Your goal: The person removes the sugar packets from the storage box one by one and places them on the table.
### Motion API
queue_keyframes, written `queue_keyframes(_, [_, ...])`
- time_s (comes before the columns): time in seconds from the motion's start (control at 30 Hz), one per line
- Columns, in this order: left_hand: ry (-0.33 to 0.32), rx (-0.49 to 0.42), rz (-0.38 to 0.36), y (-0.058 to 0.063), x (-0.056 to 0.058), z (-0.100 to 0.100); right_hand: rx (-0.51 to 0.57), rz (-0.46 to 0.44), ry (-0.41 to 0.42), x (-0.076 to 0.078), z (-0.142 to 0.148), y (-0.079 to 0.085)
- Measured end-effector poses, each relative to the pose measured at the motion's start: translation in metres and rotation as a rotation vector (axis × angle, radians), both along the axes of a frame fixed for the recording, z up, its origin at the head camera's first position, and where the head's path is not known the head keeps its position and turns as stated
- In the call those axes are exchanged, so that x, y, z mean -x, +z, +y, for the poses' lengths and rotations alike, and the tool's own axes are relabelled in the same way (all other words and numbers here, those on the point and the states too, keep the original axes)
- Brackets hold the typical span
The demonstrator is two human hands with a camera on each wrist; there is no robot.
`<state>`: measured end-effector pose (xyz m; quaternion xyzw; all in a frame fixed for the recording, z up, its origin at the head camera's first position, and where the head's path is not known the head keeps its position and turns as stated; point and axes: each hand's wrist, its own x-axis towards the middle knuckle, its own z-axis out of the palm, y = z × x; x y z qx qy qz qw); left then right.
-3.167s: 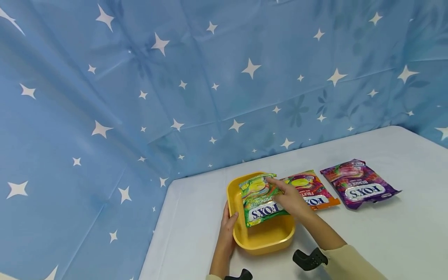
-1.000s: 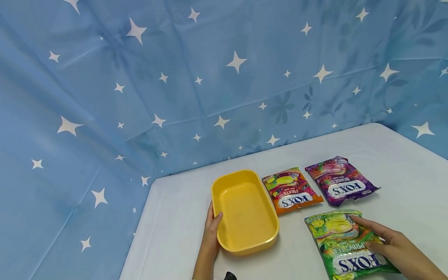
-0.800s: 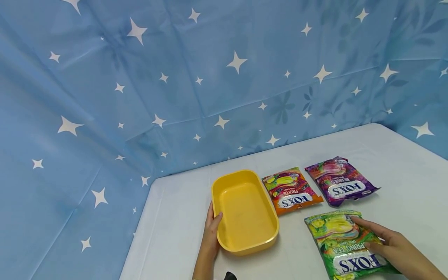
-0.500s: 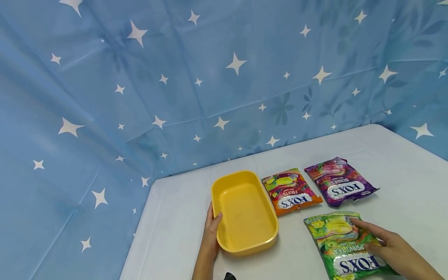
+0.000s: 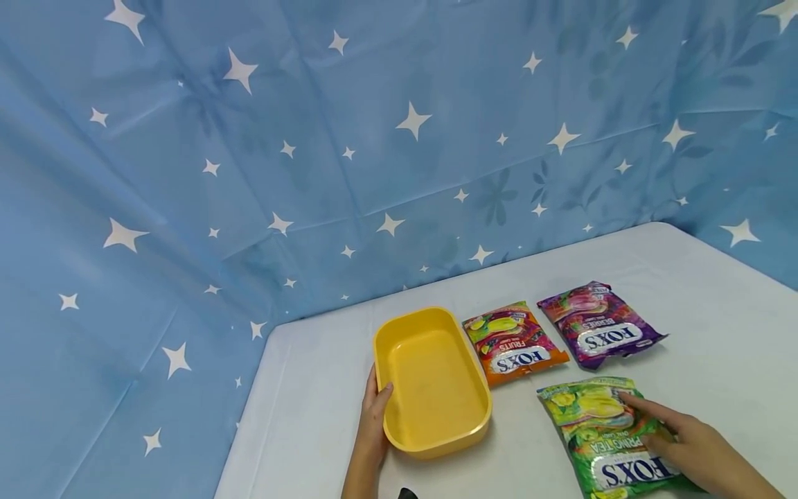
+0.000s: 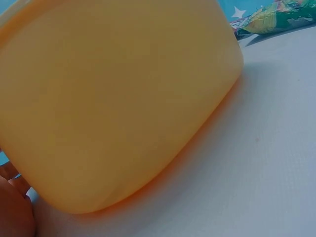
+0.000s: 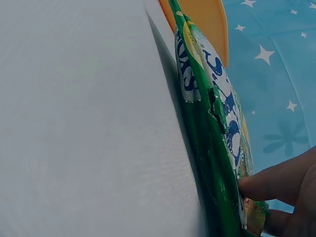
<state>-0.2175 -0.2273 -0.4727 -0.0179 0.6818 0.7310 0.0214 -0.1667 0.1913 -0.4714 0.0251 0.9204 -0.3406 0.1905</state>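
My left hand (image 5: pixel 373 419) grips the left side of a yellow plastic tub (image 5: pixel 436 388), its thumb over the rim. Nothing lies inside the tub. At the front right, my right hand (image 5: pixel 695 443) holds a green Fox's Spring Tea candy bag (image 5: pixel 601 436) by its right side. The right wrist view shows the thumb against the edge of the candy bag (image 7: pixel 212 143), low on the white surface, with other fingers on its far side. The outer wall of the tub (image 6: pixel 113 98) fills most of the left wrist view and hides most of the left hand.
A red and orange Fox's Fruits bag (image 5: pixel 514 343) lies just right of the tub. Beyond it is a purple Fox's Berries bag (image 5: pixel 598 322). A white-covered table (image 5: pixel 299 430) carries everything, with a blue star-printed cloth (image 5: pixel 337 173) hanging behind and at the left.
The green candy bag, held over the tub about three seconds ago, has moved right and toward me with my right hand. My left hand has stayed on the tub.
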Motion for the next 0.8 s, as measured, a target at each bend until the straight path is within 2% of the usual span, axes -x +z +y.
queue_keyframes(0.1, [-0.002, 0.000, -0.003, -0.001, 0.001, -0.001, -0.029, 0.034, 0.048, 0.001, -0.001, -0.003])
queue_keyframes(0.3, [-0.007, -0.006, 0.017, -0.002, 0.006, -0.001, -0.075, 0.171, 0.150, 0.005, 0.000, -0.006])
queue_keyframes(0.43, [-0.008, -0.010, 0.026, -0.002, 0.010, -0.001, -0.126, 0.201, 0.151, 0.007, 0.000, -0.007])
queue_keyframes(0.57, [-0.001, 0.006, 0.014, -0.004, 0.009, -0.001, -0.177, 0.229, 0.151, 0.007, 0.004, -0.012])
queue_keyframes(0.7, [0.014, 0.096, 0.009, -0.001, 0.009, -0.008, -0.188, 0.239, 0.155, 0.009, 0.016, -0.017])
queue_keyframes(0.8, [0.079, 0.278, 0.048, 0.011, 0.006, -0.019, -0.225, 0.323, 0.125, 0.014, 0.027, -0.012])
